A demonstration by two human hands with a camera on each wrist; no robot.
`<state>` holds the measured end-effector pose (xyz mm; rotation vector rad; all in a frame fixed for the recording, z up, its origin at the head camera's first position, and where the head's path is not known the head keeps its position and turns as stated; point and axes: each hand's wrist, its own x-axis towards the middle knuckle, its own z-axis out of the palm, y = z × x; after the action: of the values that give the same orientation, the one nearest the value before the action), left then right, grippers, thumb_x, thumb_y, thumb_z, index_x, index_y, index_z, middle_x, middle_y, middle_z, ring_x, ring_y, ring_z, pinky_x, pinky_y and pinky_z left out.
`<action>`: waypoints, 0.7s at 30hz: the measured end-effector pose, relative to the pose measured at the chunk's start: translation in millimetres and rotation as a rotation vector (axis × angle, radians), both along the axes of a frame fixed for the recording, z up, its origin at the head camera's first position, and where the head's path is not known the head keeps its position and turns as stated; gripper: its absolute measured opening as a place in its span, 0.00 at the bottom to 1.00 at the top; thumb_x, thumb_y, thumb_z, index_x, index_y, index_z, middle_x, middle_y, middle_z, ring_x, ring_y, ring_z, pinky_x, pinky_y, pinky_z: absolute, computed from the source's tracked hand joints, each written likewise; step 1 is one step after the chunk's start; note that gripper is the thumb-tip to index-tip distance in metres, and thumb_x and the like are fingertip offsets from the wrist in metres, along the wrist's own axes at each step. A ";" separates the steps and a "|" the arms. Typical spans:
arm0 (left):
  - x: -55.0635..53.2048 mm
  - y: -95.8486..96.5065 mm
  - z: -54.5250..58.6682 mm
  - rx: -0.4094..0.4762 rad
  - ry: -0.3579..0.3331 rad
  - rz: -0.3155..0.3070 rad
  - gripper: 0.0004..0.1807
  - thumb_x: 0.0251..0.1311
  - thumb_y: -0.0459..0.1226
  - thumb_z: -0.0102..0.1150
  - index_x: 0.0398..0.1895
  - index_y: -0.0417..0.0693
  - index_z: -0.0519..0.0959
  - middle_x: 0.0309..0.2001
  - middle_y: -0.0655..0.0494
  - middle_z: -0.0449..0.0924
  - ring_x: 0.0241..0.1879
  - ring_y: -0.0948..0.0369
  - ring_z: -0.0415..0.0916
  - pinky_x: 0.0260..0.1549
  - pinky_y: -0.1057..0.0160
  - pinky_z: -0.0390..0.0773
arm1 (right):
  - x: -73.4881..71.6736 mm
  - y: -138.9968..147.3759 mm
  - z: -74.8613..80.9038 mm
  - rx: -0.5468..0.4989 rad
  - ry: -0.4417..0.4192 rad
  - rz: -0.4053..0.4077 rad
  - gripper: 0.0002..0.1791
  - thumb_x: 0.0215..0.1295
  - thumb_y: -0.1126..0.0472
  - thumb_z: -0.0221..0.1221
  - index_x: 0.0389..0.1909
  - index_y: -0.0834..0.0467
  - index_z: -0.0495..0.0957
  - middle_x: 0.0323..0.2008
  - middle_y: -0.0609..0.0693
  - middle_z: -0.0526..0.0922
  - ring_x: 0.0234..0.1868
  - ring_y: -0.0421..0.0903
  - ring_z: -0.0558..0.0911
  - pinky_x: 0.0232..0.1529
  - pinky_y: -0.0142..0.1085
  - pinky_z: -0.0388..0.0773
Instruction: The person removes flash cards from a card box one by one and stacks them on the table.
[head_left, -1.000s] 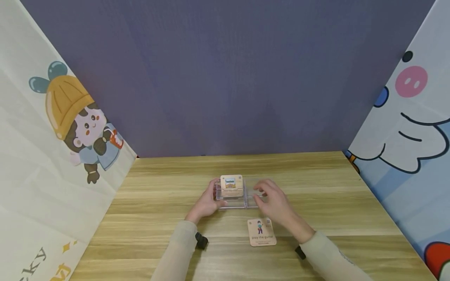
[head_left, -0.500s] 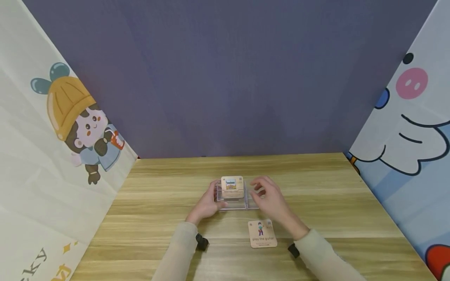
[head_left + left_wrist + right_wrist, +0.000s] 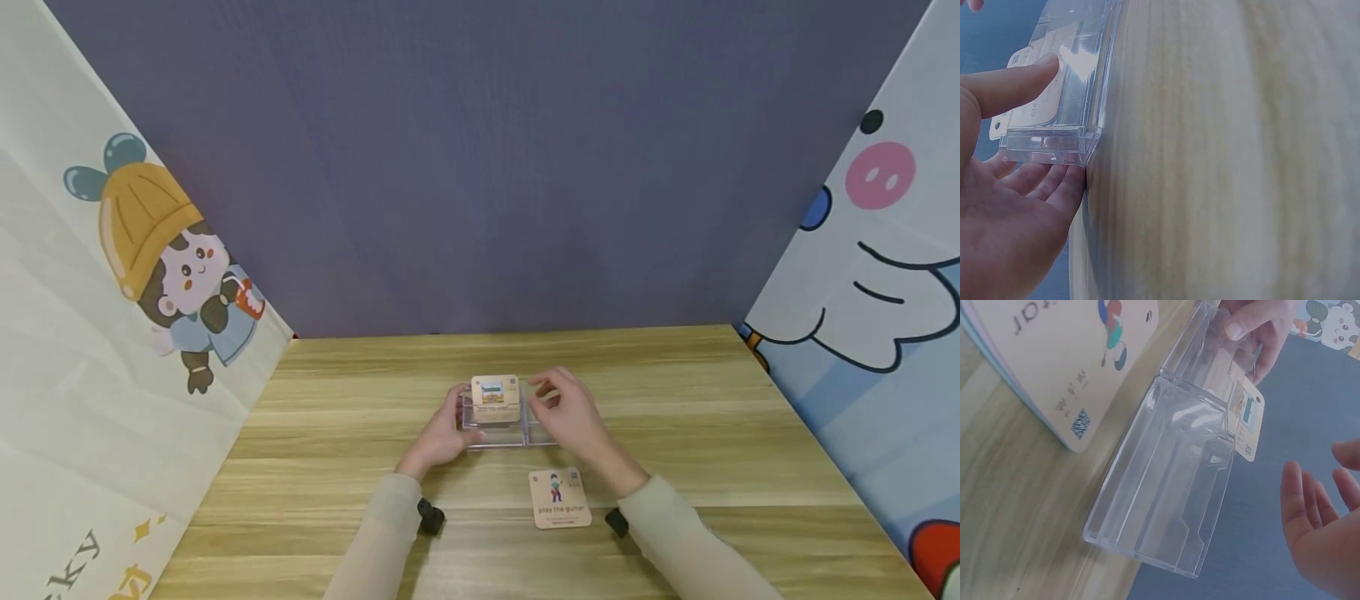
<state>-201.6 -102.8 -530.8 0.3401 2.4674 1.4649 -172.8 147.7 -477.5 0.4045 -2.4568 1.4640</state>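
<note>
My left hand (image 3: 442, 433) grips the left end of a clear plastic card holder (image 3: 498, 435), its thumb over the front and fingers at the end wall. In the holder's left compartment stands a square picture card (image 3: 495, 398), leaning back, its lower part behind the plastic. My right hand (image 3: 572, 417) hovers by the holder's right compartment, fingers loosely bent, a little right of the standing card. Nothing lies between its fingers in the right wrist view, where the right compartment (image 3: 1160, 481) holds no card.
A small stack of cards (image 3: 560, 498), topped by one reading "play the guitar", lies in front of the holder on the wooden table (image 3: 337, 400). Behind the table rises a dark blue-grey panel (image 3: 480, 167). Cartoon-printed sheets (image 3: 847, 275) flank both sides.
My right hand has shifted left and slightly away from me, nearer the standing card. My left hand, the holder and the card stack stay in place.
</note>
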 end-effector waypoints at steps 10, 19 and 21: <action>-0.9 1.3 0.4 0.022 -0.001 -0.002 0.51 0.57 0.34 0.73 0.79 0.50 0.52 0.68 0.37 0.67 0.69 0.38 0.65 0.70 0.39 0.62 | -11.4 -3.8 0.6 0.011 -0.007 0.010 0.15 0.63 0.67 0.68 0.50 0.62 0.81 0.45 0.54 0.82 0.42 0.47 0.82 0.43 0.39 0.85; -0.4 2.0 1.3 0.004 -0.004 -0.004 0.51 0.58 0.34 0.72 0.79 0.52 0.51 0.69 0.39 0.67 0.69 0.40 0.66 0.70 0.40 0.63 | -17.0 -8.4 6.1 0.005 -0.054 0.012 0.15 0.63 0.66 0.68 0.50 0.63 0.82 0.46 0.56 0.82 0.43 0.48 0.81 0.44 0.41 0.84; -0.4 2.0 1.4 0.001 -0.007 -0.004 0.51 0.58 0.34 0.71 0.79 0.52 0.51 0.69 0.39 0.67 0.69 0.41 0.66 0.70 0.41 0.63 | -17.8 -9.9 6.8 0.011 -0.057 0.010 0.14 0.63 0.66 0.68 0.49 0.62 0.82 0.45 0.55 0.82 0.43 0.48 0.81 0.44 0.41 0.85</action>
<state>-202.0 -100.8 -529.3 0.3393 2.4590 1.4628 -190.6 137.8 -470.7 0.3832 -2.5120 1.4866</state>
